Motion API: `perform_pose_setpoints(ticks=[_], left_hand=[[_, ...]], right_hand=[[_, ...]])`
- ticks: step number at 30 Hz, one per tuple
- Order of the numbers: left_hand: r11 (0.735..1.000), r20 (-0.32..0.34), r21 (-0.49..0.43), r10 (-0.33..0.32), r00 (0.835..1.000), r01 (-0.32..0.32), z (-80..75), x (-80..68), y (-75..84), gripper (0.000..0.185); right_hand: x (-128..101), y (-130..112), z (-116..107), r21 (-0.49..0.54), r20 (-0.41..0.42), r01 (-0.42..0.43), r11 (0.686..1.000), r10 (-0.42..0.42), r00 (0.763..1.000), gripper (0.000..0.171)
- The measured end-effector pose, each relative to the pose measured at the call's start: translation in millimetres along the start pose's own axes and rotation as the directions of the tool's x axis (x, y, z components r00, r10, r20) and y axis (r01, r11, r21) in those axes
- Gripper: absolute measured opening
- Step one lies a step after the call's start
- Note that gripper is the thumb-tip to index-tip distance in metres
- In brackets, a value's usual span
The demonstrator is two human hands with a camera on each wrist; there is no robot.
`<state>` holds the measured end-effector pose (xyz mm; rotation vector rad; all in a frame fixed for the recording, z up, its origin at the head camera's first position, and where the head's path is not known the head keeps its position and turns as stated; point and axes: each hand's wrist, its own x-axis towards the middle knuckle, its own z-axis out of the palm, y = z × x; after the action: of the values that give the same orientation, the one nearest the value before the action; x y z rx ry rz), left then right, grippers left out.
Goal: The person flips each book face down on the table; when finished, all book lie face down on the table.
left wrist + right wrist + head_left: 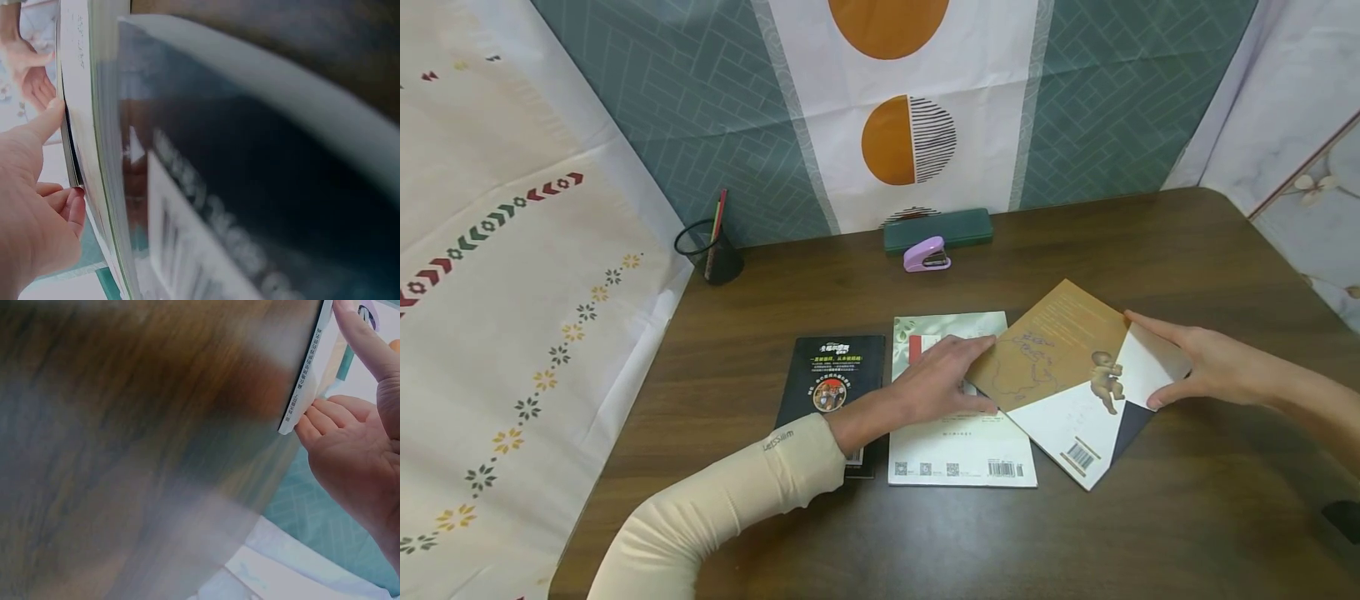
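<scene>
Right now both hands are gripping the brown book [1067, 375], left hand [943, 379] pinching its near-left edge over the white book [958, 417], right hand [1198, 362] clasping the far corner, apparently squaring it onto the table [1187, 517], which needs a steady, level shift.

Dark wood surface [1150, 517]. Black mesh pen cup [715, 250] at 10 o'clock; green case [937, 227] at 12, pink stapler [927, 254] just in front. Centre row: black book [835, 379], white book [958, 433] beside it, brown-and-white book [1060, 375] at 3 o'clock, tilted, overlapping the white one.
</scene>
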<state>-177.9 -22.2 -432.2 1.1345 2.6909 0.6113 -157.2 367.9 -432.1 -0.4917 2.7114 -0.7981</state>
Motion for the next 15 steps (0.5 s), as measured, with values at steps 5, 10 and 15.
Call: perform_pose_setpoints(ticks=[5,10,15], left_hand=[[1.000,-0.007,-0.010,0.002,1.000,-0.002,0.0,0.2,-0.4,0.091],[1.000,-0.002,-0.009,-0.003,1.000,0.003,0.2,0.5,0.3,0.089],[0.999,-0.003,0.013,-0.031,1.000,0.032,0.9,-0.9,3.6,0.089]], right_hand=[[-2.0,0.9,0.8,0.103,0.058,-0.016,0.995,0.010,0.998,0.139],[-3.7,3.4,2.3,0.132,0.075,-0.021,0.991,0.011,0.997,0.143],[-4.1,6.6,4.2,0.112,0.056,-0.011,0.994,0.005,0.998,0.141]])
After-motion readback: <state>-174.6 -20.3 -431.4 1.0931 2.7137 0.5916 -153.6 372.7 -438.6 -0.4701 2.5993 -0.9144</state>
